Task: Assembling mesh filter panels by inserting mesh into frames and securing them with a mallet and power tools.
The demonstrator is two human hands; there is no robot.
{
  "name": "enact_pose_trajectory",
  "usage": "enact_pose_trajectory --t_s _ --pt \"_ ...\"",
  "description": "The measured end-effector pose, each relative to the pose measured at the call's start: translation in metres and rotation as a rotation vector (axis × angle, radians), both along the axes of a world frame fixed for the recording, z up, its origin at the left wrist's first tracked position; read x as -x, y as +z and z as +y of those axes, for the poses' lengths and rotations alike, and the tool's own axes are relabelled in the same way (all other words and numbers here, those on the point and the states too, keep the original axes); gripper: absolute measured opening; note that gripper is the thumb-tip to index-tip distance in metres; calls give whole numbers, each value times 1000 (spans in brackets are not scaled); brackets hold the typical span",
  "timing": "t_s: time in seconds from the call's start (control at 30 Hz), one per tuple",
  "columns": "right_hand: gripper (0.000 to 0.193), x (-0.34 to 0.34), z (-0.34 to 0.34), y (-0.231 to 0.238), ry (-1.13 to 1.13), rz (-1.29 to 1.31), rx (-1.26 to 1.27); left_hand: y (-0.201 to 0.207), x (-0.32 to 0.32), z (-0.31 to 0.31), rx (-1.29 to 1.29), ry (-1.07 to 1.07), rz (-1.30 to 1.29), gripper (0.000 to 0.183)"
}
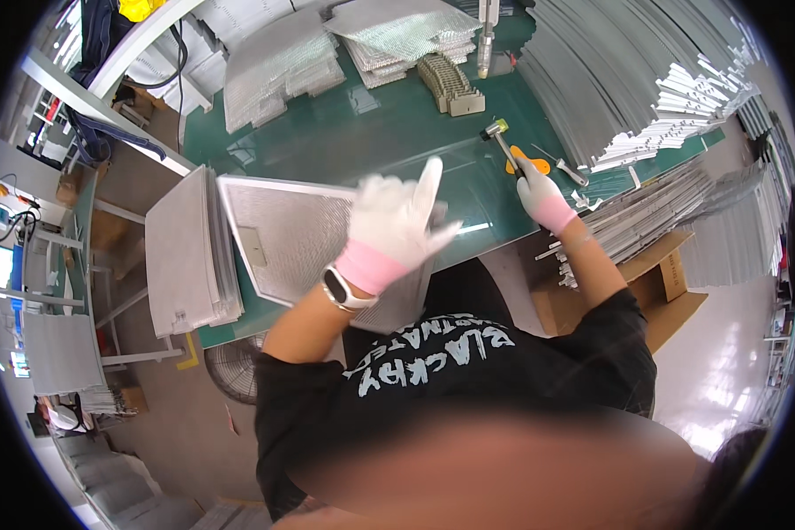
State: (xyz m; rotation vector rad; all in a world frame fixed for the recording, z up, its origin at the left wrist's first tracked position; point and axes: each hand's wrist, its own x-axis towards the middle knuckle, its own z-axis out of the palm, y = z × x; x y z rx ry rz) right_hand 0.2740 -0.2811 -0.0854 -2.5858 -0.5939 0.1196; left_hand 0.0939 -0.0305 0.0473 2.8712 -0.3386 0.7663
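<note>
My left hand (389, 216), in a white glove with a pink cuff, is raised over a framed mesh panel (296, 225). Its fingers are apart and hold nothing. The panel has a pale metal rim and a small beige patch, and lies at the near edge of the green table; my left hand and forearm hide part of it. Farther right, my right hand (543, 196), gloved the same way, is closed round the handle of a small hammer (496, 131). The hammer's head has a yellow-green end. Next to it lie an orange object (539, 163) and a thin-shafted tool (574, 174).
Flat panels (181, 252) stack at the table's left edge. Mesh sheets (283, 66) and a ridged beige block (450, 88) stand at the back of the green table (327, 132). Long metal strips (609, 79) pile up at the right. A cardboard box (671, 287) sits below.
</note>
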Motion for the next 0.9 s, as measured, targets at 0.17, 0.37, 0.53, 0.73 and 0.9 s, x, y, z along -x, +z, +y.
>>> enact_pose_trajectory --t_s 0.17,0.37,0.53,0.73,0.9 --pt "46 36 -26 64 216 -59 -301 -12 0 -10 69 46 65 67" --pt "50 70 -29 141 293 21 -319 16 -14 15 63 -78 -510 56" --pt "57 80 -22 175 553 -196 -345 0 -20 16 30 -40 -575 59" --pt "57 88 -15 234 575 -350 -296 2 -50 42 60 -4 -531 27" --pt "55 86 -13 253 519 -474 -287 38 -41 51 19 -101 -531 29"
